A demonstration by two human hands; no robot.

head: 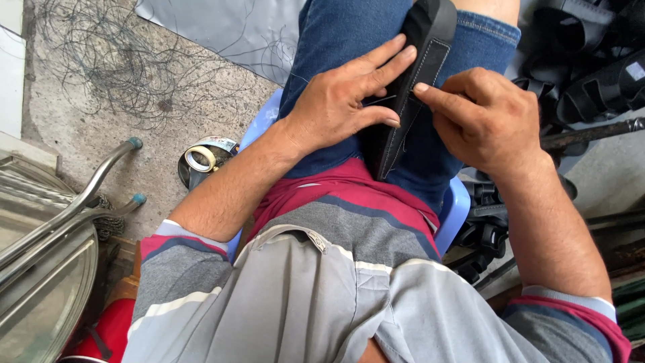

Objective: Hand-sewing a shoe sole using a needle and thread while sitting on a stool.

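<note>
Black leather, edged with pale stitching: a long sandal strap piece (411, 81) lies along the person's lap, on the blue jeans (342, 40), running from the knee back toward the waist. The left hand (336, 101) lies flat and open over it, fingers spread, thumb tip pressed to the strap's inner edge. The right hand (484, 117) is loosely curled, its index fingertip pushed against the stitched edge from the other side; it grips nothing. By my judgement the step in hand is pressing or checking the seam. The next move calls for steady downward pressure from the left hand while the right fingertip works along the edge. More black sandals (591, 74) are piled on the floor, and tape rolls (201, 158) lie beside the blue stool (457, 208).
</note>
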